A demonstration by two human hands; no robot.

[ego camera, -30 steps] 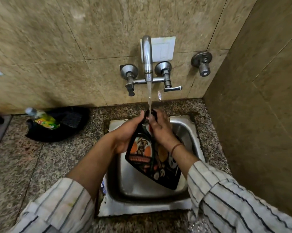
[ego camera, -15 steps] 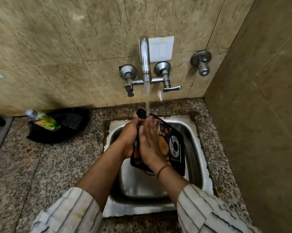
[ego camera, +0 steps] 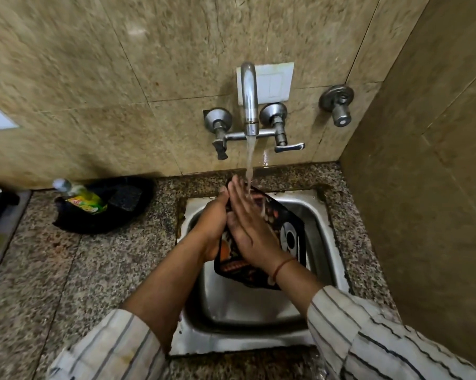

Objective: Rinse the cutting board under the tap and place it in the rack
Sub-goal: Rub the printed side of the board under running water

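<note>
The cutting board (ego camera: 289, 237), black with a printed food pattern, stands tilted over the steel sink (ego camera: 258, 338). My left hand (ego camera: 212, 229) grips its left edge from behind. My right hand (ego camera: 248, 226) lies flat on the board's printed face, fingers stretched up into the water. The tap (ego camera: 249, 97) runs, and its stream lands on the fingertips and the board's top end. Most of the board's left half is hidden by my hands. No rack is in view.
A black dish (ego camera: 105, 209) on the granite counter (ego camera: 94, 270) left of the sink holds a green soap bottle (ego camera: 80, 197) and a dark scrub pad (ego camera: 125, 198). A tiled side wall (ego camera: 423, 187) closes in on the right. A separate valve (ego camera: 337, 104) sticks out of the back wall.
The board has swung from leaning down-right to more upright under the stream. My right hand has slid up over its face, from gripping the top to lying flat on it.
</note>
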